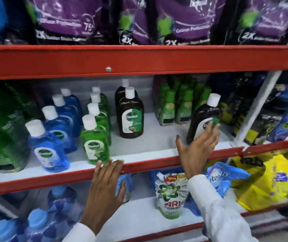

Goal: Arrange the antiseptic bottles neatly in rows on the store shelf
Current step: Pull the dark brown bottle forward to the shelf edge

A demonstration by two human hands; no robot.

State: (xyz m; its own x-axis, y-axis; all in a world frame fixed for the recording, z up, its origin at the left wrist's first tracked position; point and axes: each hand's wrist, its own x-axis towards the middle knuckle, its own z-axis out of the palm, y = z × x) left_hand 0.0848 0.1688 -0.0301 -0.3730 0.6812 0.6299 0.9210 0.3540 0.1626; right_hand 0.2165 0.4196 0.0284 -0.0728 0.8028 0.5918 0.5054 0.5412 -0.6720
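Note:
On the middle shelf (139, 152) stand rows of white-capped antiseptic bottles: a blue row (52, 135), a green row (96, 137) and two brown bottles (131, 117) one behind the other. A third brown bottle (204, 119) stands tilted at the right. My right hand (199, 147) is spread open with its fingertips against that bottle's label, thumb apart. My left hand (106, 182) is open, fingers resting on the red shelf edge in front of the green row.
Large green bottles (3, 130) fill the shelf's left end. Small green-capped bottles (178, 103) and dark packs (241, 105) stand at the right. Purple detergent bags (183, 20) hang above. Below lie an Ariel pouch (171, 194), blue bottles (40, 222) and yellow bags (269, 180).

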